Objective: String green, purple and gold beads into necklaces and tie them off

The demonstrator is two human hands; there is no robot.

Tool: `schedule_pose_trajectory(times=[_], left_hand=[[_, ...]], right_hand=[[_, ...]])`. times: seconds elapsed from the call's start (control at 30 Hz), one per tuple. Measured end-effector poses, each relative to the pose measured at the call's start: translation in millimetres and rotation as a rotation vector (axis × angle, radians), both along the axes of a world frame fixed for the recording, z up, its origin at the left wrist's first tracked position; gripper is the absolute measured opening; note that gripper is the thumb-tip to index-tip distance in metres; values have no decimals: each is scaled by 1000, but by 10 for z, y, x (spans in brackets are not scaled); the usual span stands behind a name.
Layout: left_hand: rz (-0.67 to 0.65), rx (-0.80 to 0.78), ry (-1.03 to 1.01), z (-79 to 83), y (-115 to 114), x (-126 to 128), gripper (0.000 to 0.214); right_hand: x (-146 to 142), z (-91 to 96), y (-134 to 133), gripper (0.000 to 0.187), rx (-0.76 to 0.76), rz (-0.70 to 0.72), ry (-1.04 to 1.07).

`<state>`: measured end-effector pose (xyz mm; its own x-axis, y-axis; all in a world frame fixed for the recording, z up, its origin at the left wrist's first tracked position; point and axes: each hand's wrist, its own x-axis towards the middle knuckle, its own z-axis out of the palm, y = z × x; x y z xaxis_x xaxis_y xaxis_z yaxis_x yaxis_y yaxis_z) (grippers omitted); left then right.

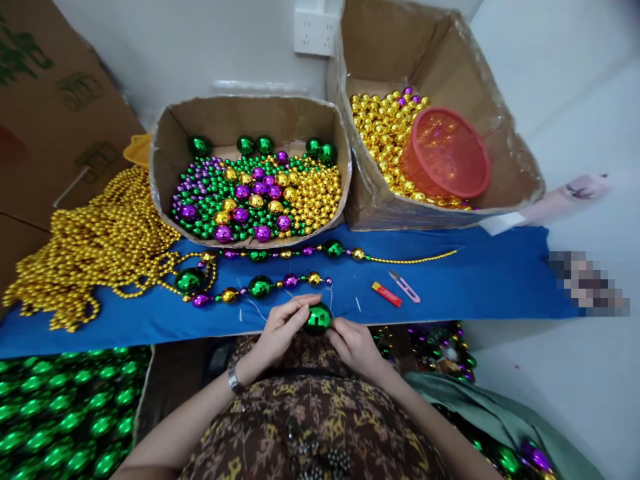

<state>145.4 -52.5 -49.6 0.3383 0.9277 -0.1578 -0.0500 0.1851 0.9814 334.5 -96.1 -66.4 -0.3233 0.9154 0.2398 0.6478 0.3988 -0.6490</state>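
Note:
A large shiny green bead [319,320] is held between both hands at the table's front edge. My left hand [290,323] grips it from the left, fingers closed over its upper side. From the right, my right hand [353,340] pinches at the bead's other side; whether thread lies in that pinch is too small to tell. Just beyond my hands, a string of green, purple and gold beads [260,287] lies on the blue cloth [480,280], with white thread [330,290] at its right end. The strand's upper row runs into a thin gold chain [415,259].
A cut-down carton [250,107] of mixed beads stands behind, beside a taller box [430,40] of gold beads with a red basket [450,153]. Gold bead chains [95,240] are heaped left. A red lighter [387,294] and pink thread snips [405,287] lie right of my hands.

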Motion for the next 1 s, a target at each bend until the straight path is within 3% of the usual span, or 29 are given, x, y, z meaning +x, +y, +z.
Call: schedule_pose_trajectory(times=[0.27,0.43,0.73,0.9,1.0], left_hand=[[-29,18,39,41,31,-2,31],[2,-17,16,13,85,18,33],[45,-265,-218,69,315,108,40],[62,-245,-195,81,393,152,40],[34,-119,-102,63,412,122,38]], right_hand=[[4,-78,4,24,-1,-5,26],[-5,-71,52,20,-93,12,64],[0,-4,221,16,-278,-60,216],[14,-7,309,17,-277,-99,212],[20,-30,330,18,-253,-95,234]])
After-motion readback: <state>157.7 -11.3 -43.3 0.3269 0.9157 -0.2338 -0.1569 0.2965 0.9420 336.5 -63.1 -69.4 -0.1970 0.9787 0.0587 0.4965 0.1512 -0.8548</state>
